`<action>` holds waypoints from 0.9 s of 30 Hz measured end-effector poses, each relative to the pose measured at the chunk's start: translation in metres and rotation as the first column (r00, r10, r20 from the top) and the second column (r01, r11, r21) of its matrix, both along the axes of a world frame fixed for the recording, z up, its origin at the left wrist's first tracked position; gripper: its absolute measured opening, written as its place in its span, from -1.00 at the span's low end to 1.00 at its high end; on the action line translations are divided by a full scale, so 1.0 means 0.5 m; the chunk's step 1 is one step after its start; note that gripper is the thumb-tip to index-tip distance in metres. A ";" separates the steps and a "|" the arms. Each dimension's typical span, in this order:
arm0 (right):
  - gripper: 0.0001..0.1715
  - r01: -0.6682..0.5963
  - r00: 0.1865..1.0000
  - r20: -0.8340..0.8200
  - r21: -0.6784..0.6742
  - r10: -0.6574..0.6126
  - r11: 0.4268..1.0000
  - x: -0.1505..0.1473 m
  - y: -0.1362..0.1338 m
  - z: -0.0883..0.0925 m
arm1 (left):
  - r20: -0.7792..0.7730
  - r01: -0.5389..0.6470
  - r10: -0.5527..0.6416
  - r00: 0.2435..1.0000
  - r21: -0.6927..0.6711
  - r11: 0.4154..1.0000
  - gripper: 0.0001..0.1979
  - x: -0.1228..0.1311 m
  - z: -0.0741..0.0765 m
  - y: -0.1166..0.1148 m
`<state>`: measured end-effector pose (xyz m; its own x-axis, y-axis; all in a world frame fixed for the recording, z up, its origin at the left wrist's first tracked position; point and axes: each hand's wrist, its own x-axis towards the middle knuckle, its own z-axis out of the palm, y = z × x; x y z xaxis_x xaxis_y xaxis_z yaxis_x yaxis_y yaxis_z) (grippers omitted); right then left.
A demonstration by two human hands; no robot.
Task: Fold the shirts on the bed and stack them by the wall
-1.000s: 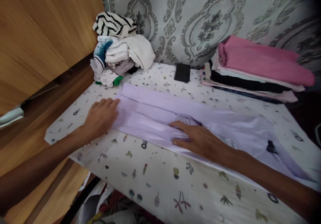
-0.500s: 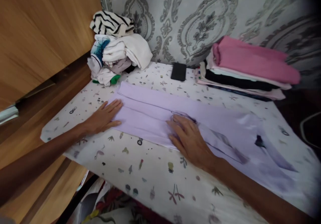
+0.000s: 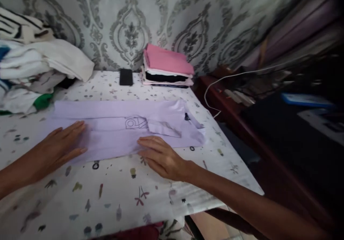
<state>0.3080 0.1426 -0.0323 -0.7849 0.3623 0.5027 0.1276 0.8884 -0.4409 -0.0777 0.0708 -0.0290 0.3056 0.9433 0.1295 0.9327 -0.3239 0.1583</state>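
A lilac shirt [image 3: 113, 143] lies flat in a long folded strip across the table, its sides turned inward and its neck end, with a small dark tag, to the right. A dark line print shows on its middle. My left hand [image 3: 63, 143] rests on the left part of the shirt, fingers stretched out and thumb apart. My right hand [image 3: 161, 157] is at the shirt's near edge, right of the middle, fingers extended and touching the cloth. Neither hand grasps anything.
Behind the shirt stand a loose heap of clothes [image 3: 34, 67] at left, a black phone-like object [image 3: 126, 77], and a folded clothes stack [image 3: 169, 62] topped with pink. A patterned cloth [image 3: 120, 193] covers the table. A white cable [image 3: 242, 73] and dark furniture [image 3: 282, 154] are at right.
The view has swung to the right. The shirt's right end, spread and angled before, now lies narrower and straighter. My right hand has moved off the shirt's middle to its near edge.
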 end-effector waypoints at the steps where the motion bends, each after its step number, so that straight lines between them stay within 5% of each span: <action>1: -0.70 0.073 0.996 -0.042 -0.038 -0.074 0.997 0.023 0.000 0.008 | 0.071 0.018 -0.020 0.997 0.028 0.999 -0.41 0.031 0.011 0.024; 3: -0.72 0.274 0.952 -0.099 -0.148 -0.290 0.950 0.069 0.007 0.020 | 0.207 0.110 -0.120 0.971 0.058 0.992 -0.52 0.127 0.032 0.079; 5: -0.75 0.484 0.850 -0.089 -0.257 -0.519 0.837 0.111 0.020 0.027 | 0.237 0.296 -0.293 0.926 0.025 0.955 -0.62 0.247 0.044 0.132; 9: -0.73 0.694 0.652 0.027 -0.423 -0.758 0.583 0.175 0.064 0.022 | -0.038 0.505 -0.503 0.863 0.056 0.861 -0.70 0.449 0.041 0.210; 13: -0.59 0.608 0.625 0.101 -0.684 -0.774 0.402 0.213 0.112 0.003 | -0.232 0.508 -0.480 0.846 0.081 0.857 -0.78 0.521 0.033 0.254; 16: -0.55 0.531 0.644 0.127 -0.785 -0.755 0.320 0.228 0.135 -0.005 | -0.071 0.449 -0.447 0.892 0.022 0.893 -0.78 0.518 0.045 0.297; 19: -0.59 0.534 0.650 0.153 -0.789 -0.744 0.305 0.235 0.151 -0.004 | 0.359 0.291 -0.228 0.905 -0.130 0.948 -0.84 0.494 0.070 0.363; 21: -0.62 0.577 0.664 0.194 -0.748 -0.723 0.329 0.232 0.160 0.002 | 0.617 0.189 0.015 0.787 -0.264 0.946 -0.85 0.473 0.086 0.413; 24: -0.66 0.693 0.679 0.267 -0.541 -0.684 0.477 0.213 0.179 0.018 | 0.762 0.118 0.367 0.534 -0.497 0.860 -0.85 0.441 0.095 0.475; 27: -0.72 0.737 0.675 0.338 -0.259 -0.656 0.624 0.178 0.202 0.035 | 0.743 0.113 0.526 0.414 -0.615 0.780 -0.86 0.420 0.082 0.506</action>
<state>0.3971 0.2437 -0.0148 -0.2834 0.9542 0.0958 0.7588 0.2842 -0.5861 0.1324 0.3240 0.0118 0.1159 0.9405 -0.3194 0.2062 0.2918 0.9340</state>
